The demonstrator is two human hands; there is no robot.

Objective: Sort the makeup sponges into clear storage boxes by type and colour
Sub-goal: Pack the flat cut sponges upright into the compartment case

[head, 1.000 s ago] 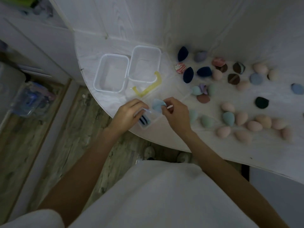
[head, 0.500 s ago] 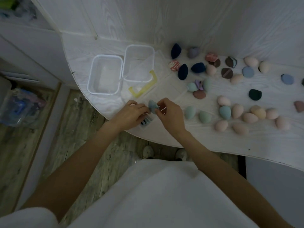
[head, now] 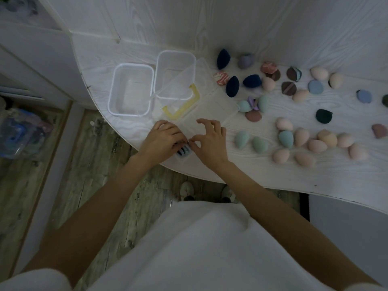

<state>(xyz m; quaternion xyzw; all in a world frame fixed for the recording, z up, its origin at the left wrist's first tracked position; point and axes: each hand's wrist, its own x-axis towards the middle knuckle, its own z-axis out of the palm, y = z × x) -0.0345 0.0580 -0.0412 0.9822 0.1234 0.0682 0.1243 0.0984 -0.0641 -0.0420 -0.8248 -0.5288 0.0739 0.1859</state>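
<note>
Our left hand (head: 162, 138) and right hand (head: 210, 141) meet, fingertips together, over a small clear storage box (head: 184, 153) at the table's (head: 283, 175) 6 o'clock edge; the left curls on its rim over dark sponges, while whether the right pinches anything we cannot tell. At 12 o'clock of the hands stand two empty clear boxes (head: 131, 90) and a yellow-edged lid (head: 182, 106). At 3 o'clock lie loose pink, green, and blue makeup sponges (head: 302, 139).

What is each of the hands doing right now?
Left hand: fingers curled on the small clear box of sponges.
Right hand: thumb and forefinger pinching at that box; other fingers spread.
</note>
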